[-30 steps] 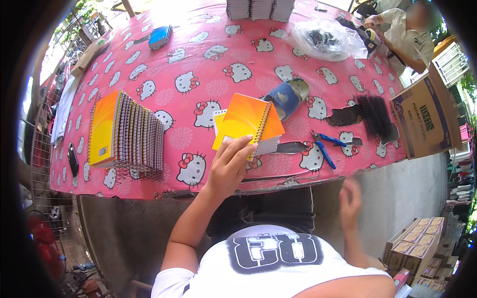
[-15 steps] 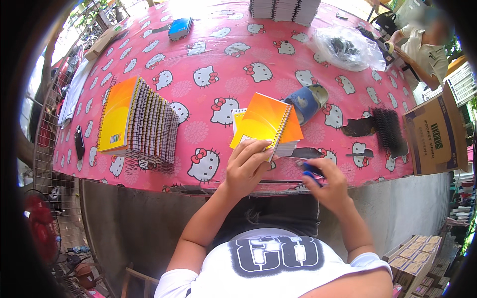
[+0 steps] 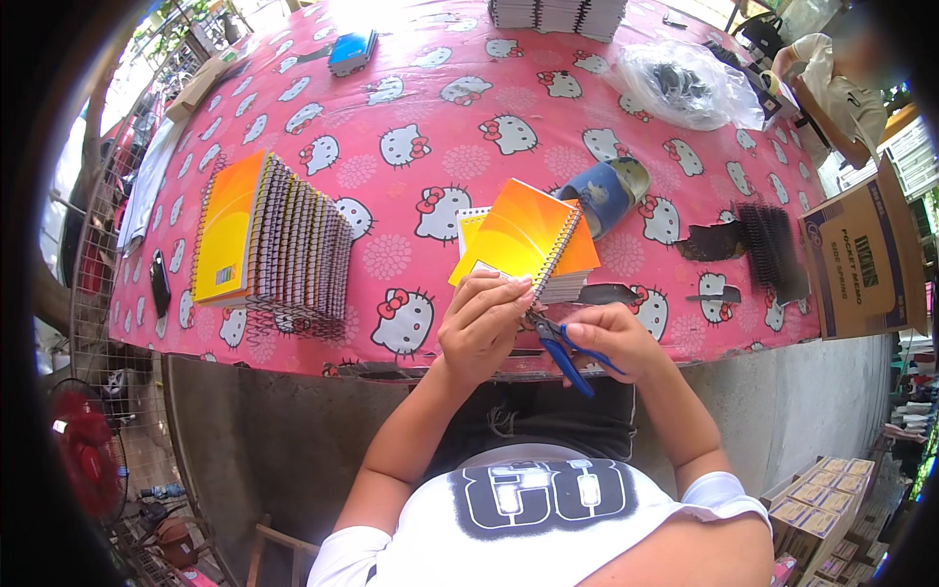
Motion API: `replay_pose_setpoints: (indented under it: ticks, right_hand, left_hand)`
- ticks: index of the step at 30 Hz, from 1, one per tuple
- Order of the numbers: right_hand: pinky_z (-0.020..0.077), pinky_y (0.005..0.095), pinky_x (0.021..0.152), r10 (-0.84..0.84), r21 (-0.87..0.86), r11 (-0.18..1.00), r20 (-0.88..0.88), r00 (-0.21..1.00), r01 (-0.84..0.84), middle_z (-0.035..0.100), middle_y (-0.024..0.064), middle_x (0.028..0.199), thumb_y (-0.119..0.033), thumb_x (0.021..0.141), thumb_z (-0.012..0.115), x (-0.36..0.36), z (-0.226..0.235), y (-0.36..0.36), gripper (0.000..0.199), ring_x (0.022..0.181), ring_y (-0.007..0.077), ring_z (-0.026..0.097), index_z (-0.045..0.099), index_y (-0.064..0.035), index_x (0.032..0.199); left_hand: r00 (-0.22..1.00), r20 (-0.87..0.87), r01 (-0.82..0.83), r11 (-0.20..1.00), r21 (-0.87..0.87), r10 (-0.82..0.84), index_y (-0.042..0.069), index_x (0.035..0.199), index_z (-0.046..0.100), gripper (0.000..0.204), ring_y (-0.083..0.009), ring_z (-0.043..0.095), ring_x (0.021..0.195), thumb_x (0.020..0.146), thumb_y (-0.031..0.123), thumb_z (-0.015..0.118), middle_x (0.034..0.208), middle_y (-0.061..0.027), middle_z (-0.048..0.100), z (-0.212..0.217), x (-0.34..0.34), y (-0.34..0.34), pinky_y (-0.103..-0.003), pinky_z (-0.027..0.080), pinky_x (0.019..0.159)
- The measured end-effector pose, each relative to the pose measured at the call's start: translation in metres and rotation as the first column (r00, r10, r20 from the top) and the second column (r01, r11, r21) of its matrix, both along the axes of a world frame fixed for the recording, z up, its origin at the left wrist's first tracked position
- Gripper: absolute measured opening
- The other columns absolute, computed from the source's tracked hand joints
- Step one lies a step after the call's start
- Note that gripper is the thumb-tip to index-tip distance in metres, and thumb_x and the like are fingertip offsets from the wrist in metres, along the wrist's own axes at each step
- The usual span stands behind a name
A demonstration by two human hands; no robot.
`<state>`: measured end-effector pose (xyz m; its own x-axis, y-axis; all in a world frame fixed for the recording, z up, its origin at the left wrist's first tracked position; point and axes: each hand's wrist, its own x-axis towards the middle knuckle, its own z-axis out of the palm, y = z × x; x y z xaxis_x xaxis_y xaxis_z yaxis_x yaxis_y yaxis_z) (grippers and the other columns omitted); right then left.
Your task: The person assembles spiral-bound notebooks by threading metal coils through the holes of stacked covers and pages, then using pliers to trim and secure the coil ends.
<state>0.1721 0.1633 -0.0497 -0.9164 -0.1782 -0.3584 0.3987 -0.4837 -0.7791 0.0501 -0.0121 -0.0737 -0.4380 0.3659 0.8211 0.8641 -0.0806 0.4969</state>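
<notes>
An orange and yellow spiral notebook (image 3: pixel 520 230) lies tilted on a few others near the table's front edge. My left hand (image 3: pixel 481 328) is closed on its lower end, fingers bent over the cover. In my right hand (image 3: pixel 618 342) is a pair of blue-handled pliers (image 3: pixel 565 364), handles somewhat apart. The jaws meet the bottom end of the notebook's wire coil, beside my left fingertips, which partly hide them. To the left stands a stack of similar spiral notebooks (image 3: pixel 293 245).
A blue slipper-like object (image 3: pixel 604 194) lies behind the notebook. Rightward are dark wire coils (image 3: pixel 768 249) and a cardboard box (image 3: pixel 861 259). Farther back are a clear plastic bag (image 3: pixel 685 88), a blue notebook (image 3: pixel 352 54) and another notebook stack (image 3: pixel 558 18). A person (image 3: pixel 831 98) is at the far right.
My right hand has moved left and brought the pliers from beside the notebook to the end of its coil. My left hand keeps its hold. The person at the right has leaned lower.
</notes>
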Motion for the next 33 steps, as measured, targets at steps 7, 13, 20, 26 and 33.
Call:
replay_pose_setpoints:
  ticks: [7, 13, 20, 26, 33]
  right_hand:
    - [0.0434, 0.0438, 0.094, -0.087, 0.903, -0.250, -0.380, 0.921, 0.349, 0.061, 0.0158, 0.117, -0.019, 0.076, 0.075, 0.054, -0.026, 0.071, 0.036, 0.111, 0.0304, 0.057, 0.066, -0.0019, 0.106]
    - [0.0377, 0.0531, 0.100, 0.477, 0.683, -0.164, -0.577, 0.663, 0.712, 0.054, 0.0163, 0.128, -0.020, 0.069, 0.076, -0.031, 0.058, -0.016, 0.047, 0.121, 0.0362, 0.049, 0.065, -0.0057, 0.113]
    - [0.0551, 0.0322, 0.078, -0.007, 0.185, 0.693, -0.965, 0.263, 0.697, 0.062, 0.0109, 0.109, 0.005, 0.082, 0.064, -0.156, 0.137, -0.045, 0.038, 0.102, 0.0222, 0.062, 0.055, -0.0002, 0.119]
    - [0.0492, 0.0330, 0.074, 0.238, 0.556, 0.604, -0.810, 0.537, 0.571, 0.063, 0.0114, 0.095, -0.018, 0.081, 0.068, -0.279, 0.105, -0.154, 0.033, 0.086, 0.0202, 0.061, 0.061, -0.0025, 0.109]
    - [0.0422, 0.0414, 0.094, 0.302, 0.524, 0.525, -0.851, 0.429, 0.671, 0.054, 0.0194, 0.119, -0.026, 0.087, 0.061, -0.288, 0.076, -0.177, 0.042, 0.108, 0.0306, 0.054, 0.054, -0.0024, 0.121]
  left_hand:
    - [0.998, 0.052, -0.025, 1.000, 0.000, 0.025, 0.002, 0.092, 0.071, 0.026, -0.0251, 0.063, 0.086, 0.068, -0.006, 0.073, 0.094, -0.0103, 0.068, 0.018, -0.001, -0.005, -0.036, 0.051, 0.077]
    - [0.999, 0.012, -0.045, 0.998, -0.042, 0.045, 0.004, 0.098, 0.070, 0.031, -0.0257, 0.057, 0.082, 0.067, -0.001, 0.074, 0.090, -0.0091, 0.061, 0.038, -0.004, -0.002, -0.037, 0.048, 0.072]
    - [0.813, 0.154, -0.580, 0.762, 0.288, 0.561, 0.002, 0.129, 0.050, 0.047, -0.0246, 0.052, 0.118, 0.091, 0.028, 0.060, 0.132, -0.0130, 0.053, 0.103, -0.023, -0.120, -0.042, 0.037, 0.102]
    - [0.773, 0.560, -0.593, 0.654, 0.469, 0.299, -0.002, 0.136, 0.040, 0.071, -0.0240, 0.048, 0.118, 0.097, 0.058, 0.036, 0.132, -0.0154, 0.049, 0.083, -0.108, -0.166, -0.038, 0.034, 0.104]
    - [0.645, 0.558, -0.729, 0.640, 0.243, 0.523, -0.001, 0.115, 0.054, 0.035, -0.0216, 0.056, 0.104, 0.096, 0.029, 0.058, 0.112, -0.0109, 0.060, 0.078, -0.114, -0.163, -0.034, 0.045, 0.090]
